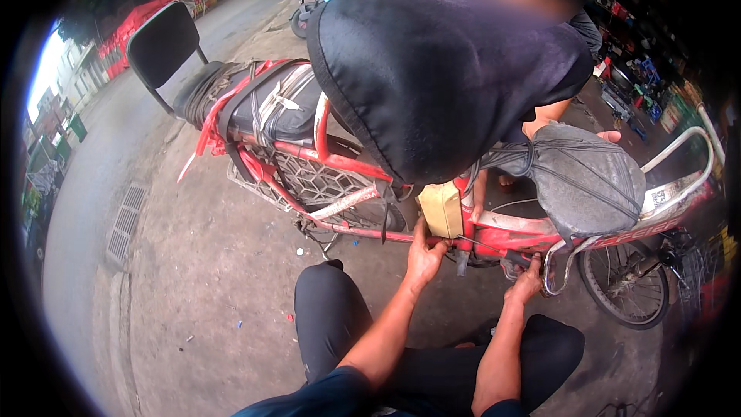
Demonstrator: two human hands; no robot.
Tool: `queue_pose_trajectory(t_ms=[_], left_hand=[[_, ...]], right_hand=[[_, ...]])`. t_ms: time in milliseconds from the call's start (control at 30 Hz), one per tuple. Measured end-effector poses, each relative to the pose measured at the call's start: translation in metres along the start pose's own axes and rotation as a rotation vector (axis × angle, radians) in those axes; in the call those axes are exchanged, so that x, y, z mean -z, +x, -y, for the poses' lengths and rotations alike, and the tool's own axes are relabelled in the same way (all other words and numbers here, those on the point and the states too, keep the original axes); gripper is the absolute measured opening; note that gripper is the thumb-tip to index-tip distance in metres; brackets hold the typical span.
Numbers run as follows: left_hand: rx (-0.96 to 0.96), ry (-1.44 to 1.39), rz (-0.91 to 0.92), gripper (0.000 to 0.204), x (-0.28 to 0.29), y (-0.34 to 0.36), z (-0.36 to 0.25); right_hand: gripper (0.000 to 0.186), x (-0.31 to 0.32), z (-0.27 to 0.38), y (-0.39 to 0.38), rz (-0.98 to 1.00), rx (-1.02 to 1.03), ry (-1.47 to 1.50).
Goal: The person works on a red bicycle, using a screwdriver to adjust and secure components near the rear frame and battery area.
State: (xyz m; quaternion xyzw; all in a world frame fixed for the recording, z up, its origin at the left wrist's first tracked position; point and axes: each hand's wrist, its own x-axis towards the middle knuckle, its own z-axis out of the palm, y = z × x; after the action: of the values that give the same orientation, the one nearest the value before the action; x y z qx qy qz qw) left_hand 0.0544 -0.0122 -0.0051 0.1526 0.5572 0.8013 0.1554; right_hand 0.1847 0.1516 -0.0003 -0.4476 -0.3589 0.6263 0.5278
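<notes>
The left hand (427,259) is touching the lower edge of a tan box (441,210) just right of the frame's centre, its fingers bending upward there; whether they are gripping it, I cannot tell. The box is sitting against the middle of a red bike (502,244) that is stretching from upper left to lower right. The right hand (527,282), farther right, is meeting the underside of the bike's red body, its fingers partly curling; their hold is staying unclear to view. A large dark cloth (448,69) is covering much of the upper middle. To the right, cords are crossing a grey cover (590,177), with the front wheel (624,284) standing below it. Strips are wrapping the rear seat (289,104) at upper left, and dark-clothed knees (336,316) are showing below
</notes>
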Motion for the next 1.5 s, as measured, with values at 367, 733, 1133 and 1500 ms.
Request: queue_pose_trajectory(t_ms=[367,733,1133,1500], left_hand=[[0.041,-0.017,-0.006,0.073,0.0,-0.005,-0.005],[-0.007,0.047,0.029,0.074,0.007,0.007,-0.003],[0.018,0.067,-0.004,0.072,-0.001,-0.002,-0.009],[0.039,0.065,0.019,0.067,-0.002,-0.005,-0.023]], right_hand=[[0.029,0.036,-0.018,0.008,0.216,0.018,0.254],[0.047,0.002,-0.003,-0.005,0.02,0.089,-0.173],[0.042,0.011,0.001,0.01,0.022,-0.037,0.092],[0.036,0.01,0.0,-0.005,-0.004,0.144,0.048]])
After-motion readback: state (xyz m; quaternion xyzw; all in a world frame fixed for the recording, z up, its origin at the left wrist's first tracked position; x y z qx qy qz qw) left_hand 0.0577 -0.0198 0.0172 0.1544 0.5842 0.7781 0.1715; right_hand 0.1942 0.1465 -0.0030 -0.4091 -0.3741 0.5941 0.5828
